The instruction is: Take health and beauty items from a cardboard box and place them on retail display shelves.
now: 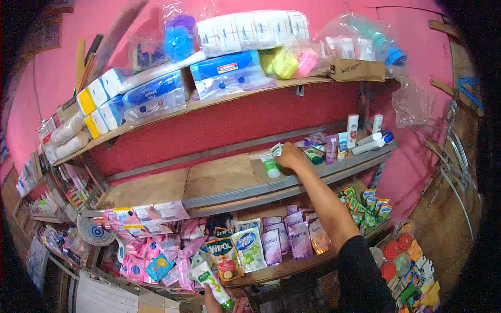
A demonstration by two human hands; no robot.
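At the bottom of the view my left hand [211, 300] grips a white tube with a green cap and green print [213, 282]. It is held tilted, in front of the lower shelf. My right hand [292, 155] reaches to the middle shelf [219, 180], its fingers around a small white-and-green tube [276, 150]. Touching or just beside that one is another white-and-green tube [269, 165], standing on its cap and leaning. Right of the hand, a dark green tube [314, 156] lies on the board, and a purple tube [331, 149] stands upright.
White bottles [352, 131] stand and lie at the middle shelf's right end. Below are Wipol [224, 256] and Kispray pouches [300, 238], plus pink packs [137, 262]. Tissue packs [227, 72] fill the top shelf. Wire hangers [450, 156] hang at the right.
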